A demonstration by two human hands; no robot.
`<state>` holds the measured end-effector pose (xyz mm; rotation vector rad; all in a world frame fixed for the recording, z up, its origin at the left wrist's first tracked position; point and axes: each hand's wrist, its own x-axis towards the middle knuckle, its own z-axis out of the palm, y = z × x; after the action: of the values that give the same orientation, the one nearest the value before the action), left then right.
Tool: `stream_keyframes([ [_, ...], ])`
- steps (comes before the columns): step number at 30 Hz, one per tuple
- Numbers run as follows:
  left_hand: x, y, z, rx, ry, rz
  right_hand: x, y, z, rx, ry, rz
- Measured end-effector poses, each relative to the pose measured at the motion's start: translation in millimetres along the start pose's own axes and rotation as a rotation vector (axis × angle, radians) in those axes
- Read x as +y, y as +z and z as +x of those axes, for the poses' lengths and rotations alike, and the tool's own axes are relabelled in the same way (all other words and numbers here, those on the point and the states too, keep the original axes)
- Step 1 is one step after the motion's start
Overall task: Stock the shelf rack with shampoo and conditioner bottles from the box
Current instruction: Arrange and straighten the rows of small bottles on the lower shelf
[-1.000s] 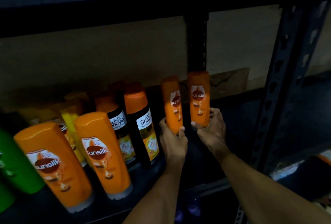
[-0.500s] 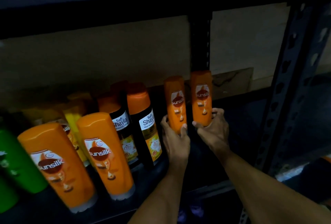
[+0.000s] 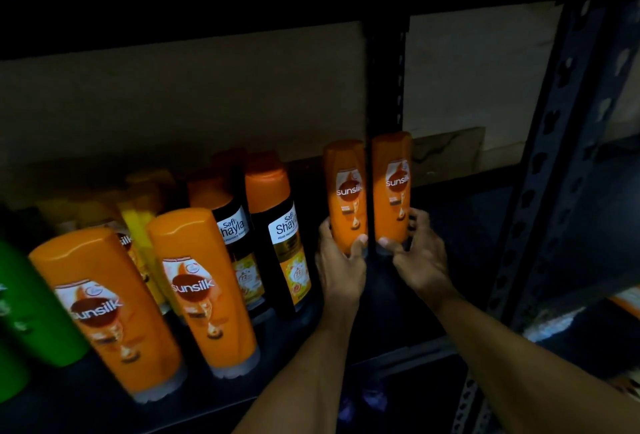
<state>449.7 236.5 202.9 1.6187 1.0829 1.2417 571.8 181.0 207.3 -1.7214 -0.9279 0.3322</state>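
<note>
Both hands reach deep into the rack, each curled round the foot of 1 orange Sunsilk bottle: the left hand grips the left bottle, the right hand the right bottle. The 2 stand upright, long axes vertical, nearly touching, seemingly seated on the shelf board just right of the black Safi Shayla bottles. Releasing looks next; each hand need only draw straight back.

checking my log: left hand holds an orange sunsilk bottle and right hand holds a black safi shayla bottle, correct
Not quite. The head view shows the right hand gripping a second orange Sunsilk bottle; the black Safi Shayla bottles stand ungripped. The left hand does hold an orange Sunsilk bottle.
</note>
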Motion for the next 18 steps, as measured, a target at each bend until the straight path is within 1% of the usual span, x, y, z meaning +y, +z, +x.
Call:
stream_keyframes([
  [8, -2.9, 0.7, 1.9, 0.019, 0.014, -0.012, 2.5, 1.5, 3.9, 0.006, 0.003, 0.062],
  [18, -0.9, 1.7, 0.5, -0.003, 0.012, -0.017, 2.8, 0.8, 4.0, 0.012, -0.041, 0.071],
])
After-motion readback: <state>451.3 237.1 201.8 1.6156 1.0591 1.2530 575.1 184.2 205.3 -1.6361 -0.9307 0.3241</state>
